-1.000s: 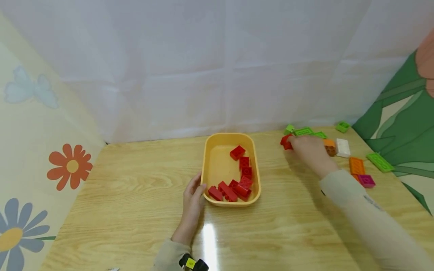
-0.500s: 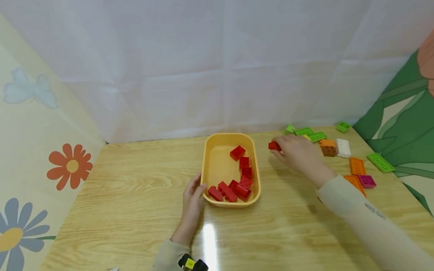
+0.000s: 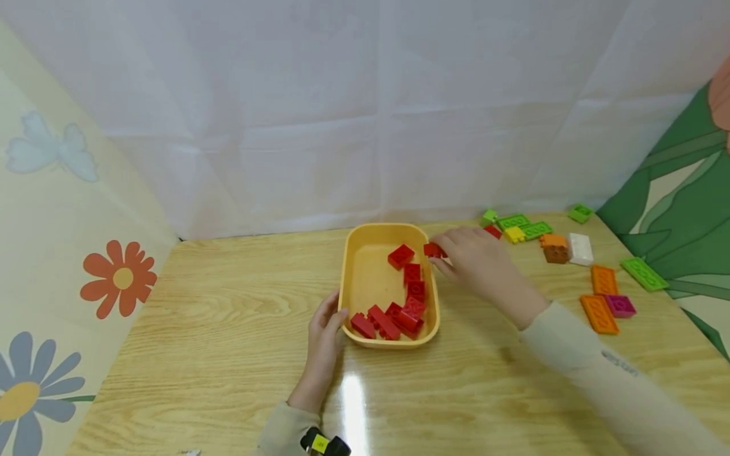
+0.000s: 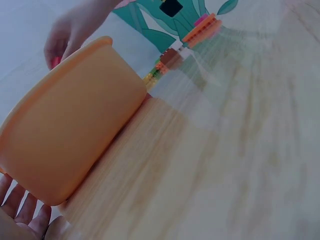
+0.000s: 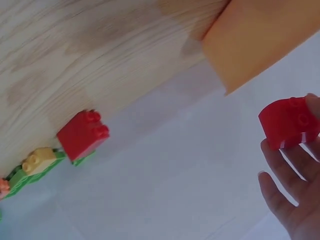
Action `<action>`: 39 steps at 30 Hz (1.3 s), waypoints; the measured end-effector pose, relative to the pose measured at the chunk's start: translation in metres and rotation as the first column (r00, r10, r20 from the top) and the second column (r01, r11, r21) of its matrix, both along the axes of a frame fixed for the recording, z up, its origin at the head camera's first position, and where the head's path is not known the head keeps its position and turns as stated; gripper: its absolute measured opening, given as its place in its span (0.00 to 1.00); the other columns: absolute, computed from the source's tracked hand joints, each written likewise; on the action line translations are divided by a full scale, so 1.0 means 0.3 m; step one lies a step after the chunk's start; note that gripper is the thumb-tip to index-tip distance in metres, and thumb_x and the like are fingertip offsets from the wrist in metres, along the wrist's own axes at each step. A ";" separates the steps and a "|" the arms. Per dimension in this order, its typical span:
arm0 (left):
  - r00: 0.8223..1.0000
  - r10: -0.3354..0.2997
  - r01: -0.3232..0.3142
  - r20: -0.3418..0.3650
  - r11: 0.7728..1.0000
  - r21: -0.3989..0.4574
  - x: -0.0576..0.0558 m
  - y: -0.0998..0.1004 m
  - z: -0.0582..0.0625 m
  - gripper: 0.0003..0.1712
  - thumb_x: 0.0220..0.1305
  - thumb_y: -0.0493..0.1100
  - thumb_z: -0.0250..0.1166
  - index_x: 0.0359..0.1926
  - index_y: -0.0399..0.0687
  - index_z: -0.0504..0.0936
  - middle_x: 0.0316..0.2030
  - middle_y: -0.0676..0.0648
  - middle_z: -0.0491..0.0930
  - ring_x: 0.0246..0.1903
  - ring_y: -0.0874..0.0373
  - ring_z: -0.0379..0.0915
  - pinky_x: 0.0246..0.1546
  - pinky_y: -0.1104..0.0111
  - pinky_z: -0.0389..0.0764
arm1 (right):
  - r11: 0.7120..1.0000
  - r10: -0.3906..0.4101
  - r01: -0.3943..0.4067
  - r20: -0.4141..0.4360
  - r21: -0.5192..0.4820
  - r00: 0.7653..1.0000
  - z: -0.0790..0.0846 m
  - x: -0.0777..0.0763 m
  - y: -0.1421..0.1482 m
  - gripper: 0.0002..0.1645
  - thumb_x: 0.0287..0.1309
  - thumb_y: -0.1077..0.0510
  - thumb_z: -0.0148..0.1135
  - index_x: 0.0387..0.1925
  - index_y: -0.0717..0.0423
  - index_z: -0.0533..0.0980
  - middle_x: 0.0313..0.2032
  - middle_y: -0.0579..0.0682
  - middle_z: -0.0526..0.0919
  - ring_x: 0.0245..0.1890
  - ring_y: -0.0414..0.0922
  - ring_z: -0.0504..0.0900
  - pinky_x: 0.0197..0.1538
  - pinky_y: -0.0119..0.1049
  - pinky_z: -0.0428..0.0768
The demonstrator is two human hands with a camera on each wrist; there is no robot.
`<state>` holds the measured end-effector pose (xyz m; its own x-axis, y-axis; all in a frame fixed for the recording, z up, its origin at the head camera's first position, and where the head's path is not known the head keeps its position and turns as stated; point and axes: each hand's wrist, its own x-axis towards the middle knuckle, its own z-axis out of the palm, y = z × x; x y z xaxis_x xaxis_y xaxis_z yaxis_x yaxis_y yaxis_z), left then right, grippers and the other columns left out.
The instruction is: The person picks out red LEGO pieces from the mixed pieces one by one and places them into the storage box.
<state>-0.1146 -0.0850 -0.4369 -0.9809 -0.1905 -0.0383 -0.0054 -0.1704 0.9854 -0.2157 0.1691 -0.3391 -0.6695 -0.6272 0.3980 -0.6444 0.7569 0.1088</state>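
A yellow plastic tub (image 3: 371, 278) stands on the table, with several red toy bricks (image 3: 383, 323) lying along its right side and near end. My left hand (image 3: 324, 335) holds the tub's near left corner, thumb at the rim and fingers (image 4: 26, 207) against the outer wall. My right hand (image 3: 479, 263) pinches a red brick with a curved side (image 5: 287, 122) between thumb and fingers. In the head view that brick overlaps the tub's right rim; the right wrist view shows it raised, with the tub's wall close by.
Another red brick (image 5: 82, 135) sits on the table beyond my right hand. Near it are a yellow brick (image 3: 514, 235), green plates (image 3: 513, 221), a brown brick (image 3: 556, 253), a white brick (image 3: 580, 249), orange plates (image 3: 599, 315) and a magenta brick (image 3: 620, 306). A white cloth (image 3: 285, 126) hangs behind.
My right hand has moved left from the loose bricks to the tub's right rim, carrying the red brick. The yellow brick and another red one have come into sight. The left hand stays put.
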 end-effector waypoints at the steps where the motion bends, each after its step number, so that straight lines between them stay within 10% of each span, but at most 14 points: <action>1: 1.000 -0.004 0.004 -0.003 1.000 0.004 0.000 0.001 0.000 0.26 0.65 0.37 0.52 0.64 0.40 0.67 0.65 0.38 0.68 0.62 0.50 0.65 0.65 0.53 0.66 | 1.000 0.003 -0.003 0.000 -0.003 1.000 0.000 0.005 -0.007 0.22 0.52 0.48 0.64 0.44 0.59 0.79 0.38 0.57 0.87 0.41 0.55 0.81 0.45 0.53 0.83; 22: 0.999 -0.029 0.030 -0.021 0.999 0.038 -0.002 -0.002 0.009 0.26 0.66 0.35 0.50 0.65 0.35 0.64 0.67 0.35 0.65 0.63 0.46 0.63 0.65 0.50 0.66 | 0.984 0.139 -0.141 0.030 0.108 0.990 -0.048 0.078 -0.177 0.22 0.51 0.46 0.64 0.45 0.55 0.79 0.38 0.51 0.87 0.39 0.49 0.82 0.46 0.48 0.83; 39: 1.000 -0.030 0.031 -0.005 0.998 0.048 0.002 -0.002 0.004 0.26 0.66 0.36 0.50 0.65 0.39 0.66 0.67 0.38 0.66 0.62 0.49 0.64 0.65 0.51 0.68 | 0.965 0.171 -0.209 0.224 0.158 0.959 -0.114 0.074 -0.232 0.15 0.53 0.48 0.63 0.38 0.54 0.78 0.32 0.50 0.86 0.35 0.47 0.80 0.44 0.46 0.80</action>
<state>-0.1140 -0.0856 -0.4356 -0.9864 -0.1586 -0.0425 -0.0071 -0.2173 0.9761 -0.1934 0.0994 -0.3734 -0.5864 -0.7990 0.1331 -0.7972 0.5984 0.0800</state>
